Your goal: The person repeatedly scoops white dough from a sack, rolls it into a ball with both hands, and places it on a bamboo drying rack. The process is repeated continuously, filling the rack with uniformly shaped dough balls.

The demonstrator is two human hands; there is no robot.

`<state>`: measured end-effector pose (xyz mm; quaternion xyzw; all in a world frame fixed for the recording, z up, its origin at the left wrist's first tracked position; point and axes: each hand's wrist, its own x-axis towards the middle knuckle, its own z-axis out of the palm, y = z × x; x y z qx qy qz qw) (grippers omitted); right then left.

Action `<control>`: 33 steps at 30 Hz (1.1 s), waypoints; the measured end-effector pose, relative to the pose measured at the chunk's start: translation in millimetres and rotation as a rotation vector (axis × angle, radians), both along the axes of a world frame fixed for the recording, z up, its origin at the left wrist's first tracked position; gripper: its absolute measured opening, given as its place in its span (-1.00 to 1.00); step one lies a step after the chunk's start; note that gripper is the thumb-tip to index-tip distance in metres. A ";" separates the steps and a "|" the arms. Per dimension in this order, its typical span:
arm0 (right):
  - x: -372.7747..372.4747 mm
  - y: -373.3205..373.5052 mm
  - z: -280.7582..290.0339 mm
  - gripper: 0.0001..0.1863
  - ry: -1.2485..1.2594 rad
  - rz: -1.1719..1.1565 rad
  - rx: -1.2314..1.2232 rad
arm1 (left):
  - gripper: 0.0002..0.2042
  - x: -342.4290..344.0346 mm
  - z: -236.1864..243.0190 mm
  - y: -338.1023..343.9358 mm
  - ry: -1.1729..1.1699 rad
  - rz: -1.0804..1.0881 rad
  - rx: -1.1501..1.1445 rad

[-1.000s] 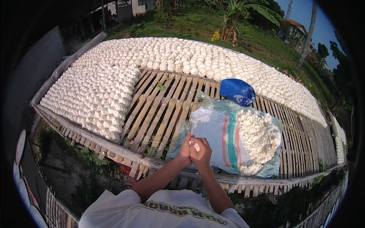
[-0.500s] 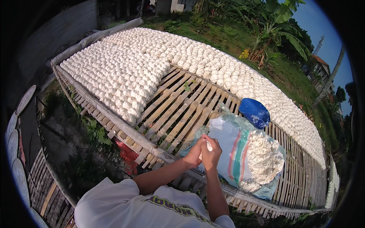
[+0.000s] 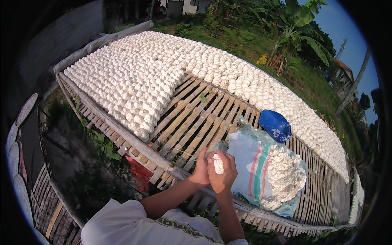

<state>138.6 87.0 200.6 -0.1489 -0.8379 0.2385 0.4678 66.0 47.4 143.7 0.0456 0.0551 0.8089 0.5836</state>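
Here we are at the near side of the bamboo rack (image 3: 195,109), and both hands are together: left hand (image 3: 199,170) and right hand (image 3: 223,174) closed around a white lump (image 3: 218,163), which peeks out on top, between the right thumb and fingers. The left fingers are partly hidden. Under the forearms runs the near rail (image 3: 163,164).

Just right of the hands lies a pale sack (image 3: 241,160), striped red and green, and on its right half sits a crumbly white heap (image 3: 287,174). A blue container (image 3: 275,125), dusted white, leans at the sack's far edge, right in the way between heap and far rows.

And what a crowd of white balls (image 3: 127,81)! They pack the left end and sweep along the far side to the right. Bare slats separate them from the hands, a small green leaf (image 3: 203,97) lying there. Beyond, on the grass, far right, stands a banana plant (image 3: 286,41); something red (image 3: 139,173) shows below the rack, near left.
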 end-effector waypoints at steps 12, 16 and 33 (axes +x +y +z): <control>-56.3 -13.1 35.9 -0.56 0.021 0.105 -0.034 | -0.29 -56.5 38.7 -34.9 0.064 0.178 -0.134; -73.6 -23.5 35.7 -0.45 -0.077 0.211 0.197 | -0.36 -66.8 40.0 -51.5 0.124 0.145 0.273; -212.9 -45.8 -9.5 -0.46 0.088 0.080 0.019 | -0.29 -209.2 -16.2 -72.7 0.056 0.123 -0.126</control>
